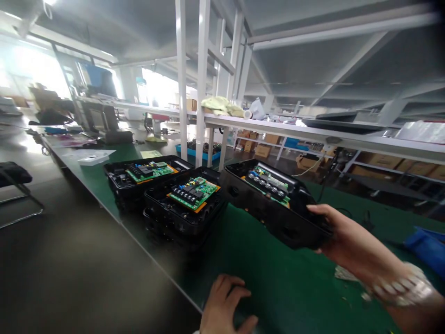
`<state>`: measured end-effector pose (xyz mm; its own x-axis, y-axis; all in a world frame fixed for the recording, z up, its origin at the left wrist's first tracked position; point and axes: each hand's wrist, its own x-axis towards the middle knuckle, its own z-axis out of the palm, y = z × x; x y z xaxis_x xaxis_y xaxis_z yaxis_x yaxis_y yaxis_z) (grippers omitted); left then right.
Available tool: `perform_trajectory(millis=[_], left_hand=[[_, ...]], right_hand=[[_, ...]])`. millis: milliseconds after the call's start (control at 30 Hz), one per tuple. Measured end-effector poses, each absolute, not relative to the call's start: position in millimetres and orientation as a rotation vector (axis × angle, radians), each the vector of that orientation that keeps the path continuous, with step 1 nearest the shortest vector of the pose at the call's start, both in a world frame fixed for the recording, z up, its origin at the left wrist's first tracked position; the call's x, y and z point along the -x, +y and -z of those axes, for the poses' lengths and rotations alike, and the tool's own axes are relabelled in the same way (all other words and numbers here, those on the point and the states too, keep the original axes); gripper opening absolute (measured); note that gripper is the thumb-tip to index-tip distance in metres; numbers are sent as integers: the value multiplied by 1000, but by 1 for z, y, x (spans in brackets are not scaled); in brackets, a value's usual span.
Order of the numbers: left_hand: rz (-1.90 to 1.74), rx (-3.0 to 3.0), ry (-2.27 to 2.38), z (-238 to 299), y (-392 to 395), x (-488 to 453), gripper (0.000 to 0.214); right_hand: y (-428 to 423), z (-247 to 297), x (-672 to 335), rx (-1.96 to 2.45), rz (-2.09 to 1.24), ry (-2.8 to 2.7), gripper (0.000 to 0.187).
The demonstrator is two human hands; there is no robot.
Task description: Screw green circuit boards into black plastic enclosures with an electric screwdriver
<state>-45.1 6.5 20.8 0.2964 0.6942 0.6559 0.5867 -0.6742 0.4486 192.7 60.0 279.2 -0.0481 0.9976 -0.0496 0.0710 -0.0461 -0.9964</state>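
My right hand grips the near right corner of a black plastic housing and holds it tilted above the green table. A green circuit board with black terminals sits inside that housing. My left hand rests on the table near its front edge, fingers slightly curled and holding nothing. To the left stand two more black housings, each with a green circuit board inside, the nearer one stacked on another housing.
White shelf posts rise behind the housings, carrying a shelf with yellow cloth. A blue tray sits behind them. A blue object lies at the far right. A black chair stands left in the aisle.
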Motion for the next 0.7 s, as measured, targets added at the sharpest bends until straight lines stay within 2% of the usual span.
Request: perform_trajectory(millis=[100, 233, 400, 700], left_hand=[[-1362, -2445, 1208, -4, 16, 39, 48], [-1457, -2429, 1304, 15, 26, 32, 61], [-1584, -2369, 1370, 33, 31, 22, 66], [-1537, -2244, 1403, 31, 18, 20, 52]], right_hand=[[97, -298, -139, 1208, -1549, -1037, 24], [129, -300, -77, 1184, -1639, -1090, 28], [145, -286, -37, 1185, -1677, -1172, 26], [150, -266, -22, 1214, -1700, -1233, 29]])
